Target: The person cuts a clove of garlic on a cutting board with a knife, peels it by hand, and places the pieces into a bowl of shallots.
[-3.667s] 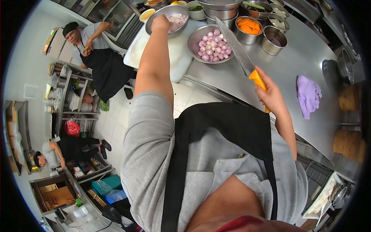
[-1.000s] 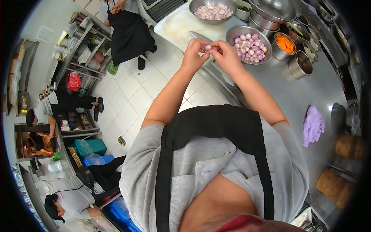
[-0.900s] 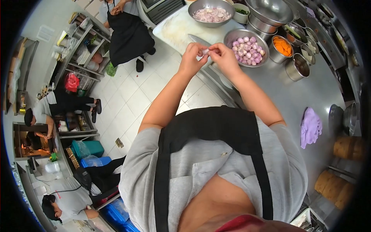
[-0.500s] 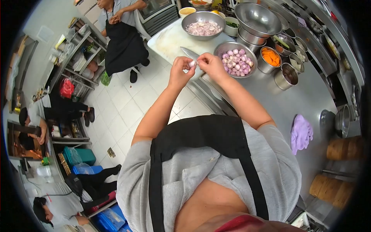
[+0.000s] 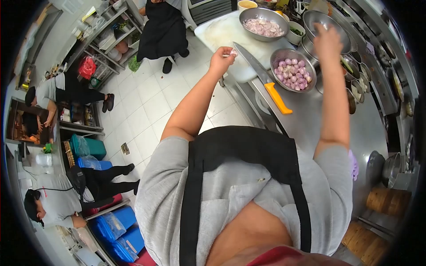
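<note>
My left hand (image 5: pixel 222 60) pinches a small shallot (image 5: pixel 233 52) beside the cutting board's near edge. My right hand (image 5: pixel 329 41) is smeared by motion and reaches over a large metal bowl (image 5: pixel 313 18); its fingers cannot be made out. A knife with a yellow handle (image 5: pixel 278 97) lies with its blade on the white cutting board (image 5: pixel 217 34) and its handle over the counter. Close to the knife stands a metal bowl (image 5: pixel 280 54) of whole purple shallots (image 5: pixel 293 73). Another metal bowl (image 5: pixel 243 23), holding sliced shallots (image 5: pixel 265 27), rests on the board.
Several metal containers line the counter's far side, partly behind my right arm. A purple cloth (image 5: pixel 353 165) lies partly hidden beside my right sleeve. A person in a black apron (image 5: pixel 162 31) is across the tiled floor, and others work at left near blue bins (image 5: pixel 116 224).
My right hand has left the shallot and swung right, over the large bowl. My left hand stays with the shallot. The view has shifted, and the knife's yellow handle now shows.
</note>
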`<state>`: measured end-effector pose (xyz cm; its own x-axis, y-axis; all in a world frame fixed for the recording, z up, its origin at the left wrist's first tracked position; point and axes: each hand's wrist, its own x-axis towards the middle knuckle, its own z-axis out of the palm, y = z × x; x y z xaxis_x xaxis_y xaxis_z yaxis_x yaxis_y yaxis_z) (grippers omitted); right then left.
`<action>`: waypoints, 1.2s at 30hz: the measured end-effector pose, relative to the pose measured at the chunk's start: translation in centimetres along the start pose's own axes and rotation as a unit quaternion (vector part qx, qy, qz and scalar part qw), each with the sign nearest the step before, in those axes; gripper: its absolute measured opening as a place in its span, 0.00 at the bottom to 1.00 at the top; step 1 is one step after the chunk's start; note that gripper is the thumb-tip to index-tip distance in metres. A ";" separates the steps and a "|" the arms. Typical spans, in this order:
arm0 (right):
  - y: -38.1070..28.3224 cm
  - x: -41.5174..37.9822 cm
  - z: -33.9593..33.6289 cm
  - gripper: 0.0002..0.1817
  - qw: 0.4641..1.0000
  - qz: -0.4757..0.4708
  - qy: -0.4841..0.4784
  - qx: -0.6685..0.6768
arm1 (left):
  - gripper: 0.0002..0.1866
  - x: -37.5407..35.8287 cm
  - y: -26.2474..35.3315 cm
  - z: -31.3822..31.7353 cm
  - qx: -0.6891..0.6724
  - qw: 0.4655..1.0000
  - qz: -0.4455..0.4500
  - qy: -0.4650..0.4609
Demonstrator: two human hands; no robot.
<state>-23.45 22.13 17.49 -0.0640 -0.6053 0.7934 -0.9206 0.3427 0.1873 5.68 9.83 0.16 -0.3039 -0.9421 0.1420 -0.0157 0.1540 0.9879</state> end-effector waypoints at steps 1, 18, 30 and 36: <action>-1.7 -1.1 -0.3 0.17 0.980 -0.028 -0.066 0.183 | 0.17 0.6 -1.2 -0.2 -0.008 1.000 -0.004 -0.006; -15.2 -10.2 1.5 0.14 0.767 0.133 -0.222 0.586 | 0.16 -4.5 4.5 3.1 0.225 0.921 0.318 0.012; -18.0 -9.0 1.2 0.09 0.726 0.112 -0.234 0.637 | 0.14 -6.4 4.8 -0.6 0.192 0.937 0.287 0.051; -19.0 -9.1 0.3 0.09 0.687 0.117 -0.255 0.670 | 0.15 -6.6 4.2 -1.9 0.122 0.972 0.192 0.059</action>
<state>-5.54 20.90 6.52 -0.0830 -0.9361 0.3417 -0.3683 -0.2898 -0.8834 9.46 16.11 3.48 -0.2202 -0.8270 0.5173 -0.1531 0.5530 0.8190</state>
